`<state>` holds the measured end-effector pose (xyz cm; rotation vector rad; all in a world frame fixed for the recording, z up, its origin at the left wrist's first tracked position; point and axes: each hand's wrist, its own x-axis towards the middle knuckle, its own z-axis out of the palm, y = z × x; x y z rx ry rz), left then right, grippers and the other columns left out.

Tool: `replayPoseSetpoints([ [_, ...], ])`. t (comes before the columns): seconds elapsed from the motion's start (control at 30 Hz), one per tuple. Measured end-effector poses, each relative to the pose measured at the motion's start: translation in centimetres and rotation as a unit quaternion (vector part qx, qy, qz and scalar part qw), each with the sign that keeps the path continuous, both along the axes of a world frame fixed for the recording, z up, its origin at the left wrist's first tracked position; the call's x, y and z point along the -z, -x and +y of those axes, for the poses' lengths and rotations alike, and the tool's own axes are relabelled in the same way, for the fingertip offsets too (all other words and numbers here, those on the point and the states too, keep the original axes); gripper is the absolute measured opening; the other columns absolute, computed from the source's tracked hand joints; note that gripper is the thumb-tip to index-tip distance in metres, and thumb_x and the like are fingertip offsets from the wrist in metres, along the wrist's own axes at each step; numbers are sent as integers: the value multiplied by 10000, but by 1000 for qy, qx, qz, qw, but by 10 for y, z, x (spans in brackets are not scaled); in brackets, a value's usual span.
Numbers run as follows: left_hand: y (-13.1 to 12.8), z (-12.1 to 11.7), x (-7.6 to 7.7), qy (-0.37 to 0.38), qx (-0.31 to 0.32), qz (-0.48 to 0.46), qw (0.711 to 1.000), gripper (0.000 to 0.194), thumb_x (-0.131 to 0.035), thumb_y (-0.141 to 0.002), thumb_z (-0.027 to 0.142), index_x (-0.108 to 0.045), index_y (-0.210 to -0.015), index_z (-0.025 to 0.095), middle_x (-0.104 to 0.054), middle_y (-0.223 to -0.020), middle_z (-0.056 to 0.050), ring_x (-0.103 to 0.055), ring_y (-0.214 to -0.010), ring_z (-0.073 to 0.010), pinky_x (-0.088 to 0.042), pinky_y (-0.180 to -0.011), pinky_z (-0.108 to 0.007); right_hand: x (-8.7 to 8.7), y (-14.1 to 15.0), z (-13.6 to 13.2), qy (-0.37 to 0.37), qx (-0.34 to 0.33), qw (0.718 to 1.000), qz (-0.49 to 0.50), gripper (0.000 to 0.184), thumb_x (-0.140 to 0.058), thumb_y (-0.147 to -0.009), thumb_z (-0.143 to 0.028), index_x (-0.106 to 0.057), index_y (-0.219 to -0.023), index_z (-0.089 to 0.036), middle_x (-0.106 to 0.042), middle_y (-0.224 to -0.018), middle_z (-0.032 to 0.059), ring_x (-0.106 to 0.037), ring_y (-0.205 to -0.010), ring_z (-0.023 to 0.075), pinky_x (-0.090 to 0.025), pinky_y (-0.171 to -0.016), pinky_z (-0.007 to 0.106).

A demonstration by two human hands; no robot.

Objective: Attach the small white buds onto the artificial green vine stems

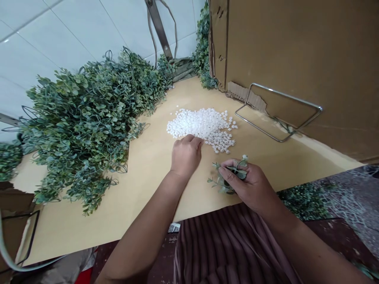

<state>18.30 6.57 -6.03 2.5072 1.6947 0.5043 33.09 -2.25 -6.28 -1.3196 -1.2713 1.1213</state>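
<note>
The left hand [187, 154] is at the near side of the loose white pieces [198, 123], midway between the left and right ends of the tabletop [148, 173]; its fingertips are hidden, so I cannot tell whether that grip is closed on anything. The right hand's [237, 175] grip is clamped on a leafy sprig [220, 182], close to the tabletop's near edge. A careless sweep of the left hand could scatter the pieces (they look light and likely to roll), some perhaps over that edge. Too tight a pinch might crush the sprig's leaves, or dislodge the small white tip [245, 157]. No brand or label is readable; a printed scrap [174, 227] below the near edge is too small to make out.
</note>
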Motion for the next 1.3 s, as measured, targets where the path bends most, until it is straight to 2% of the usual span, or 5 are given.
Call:
replayPoseSetpoints([
  [0.1,2,1,-1,10,-23,-49,998,219,-492,-855,213,-704,-849,163,-685,-862,-114,-615,-756,-218,-437,-701,-328,-1,0,0,7,3,1000,10,246,-578,-773,-381,-603,-683,-153,-582,-571,6,-545,-547,136,-471,-534,247],
  [0.2,4,-2,-4,59,-71,-218,971,143,-542,-814,208,-679,-792,173,-674,-762,-61,-573,-642,-158,-429,-641,-283,-2,1,1,12,5,1000,21,245,-577,-765,-379,-604,-686,-149,-566,-568,3,-528,-533,128,-462,-518,240],
  [0.33,3,-20,-15,198,-94,-512,830,83,-670,-713,230,-644,-696,154,-637,-620,7,-494,-497,-80,-415,-545,-218,-1,4,1,12,13,1000,19,243,-566,-765,-371,-595,-664,-152,-535,-533,-9,-497,-500,116,-442,-485,228],
  [0.5,0,-53,-17,310,-83,-638,700,225,-798,-586,255,-725,-776,161,-677,-640,9,-542,-541,-63,-455,-603,-199,-1,8,2,-20,11,1000,-2,239,-556,-773,-338,-604,-631,-152,-552,-524,-8,-509,-498,114,-444,-490,223],
  [1.3,-1,-66,-3,322,-111,-647,682,148,-819,-569,239,-743,-674,168,-680,-532,4,-586,-513,-75,-455,-558,-189,-6,15,1,-27,35,999,-9,154,-577,-705,-248,-627,-591,-157,-659,-506,7,-587,-450,118,-491,-454,199],
])
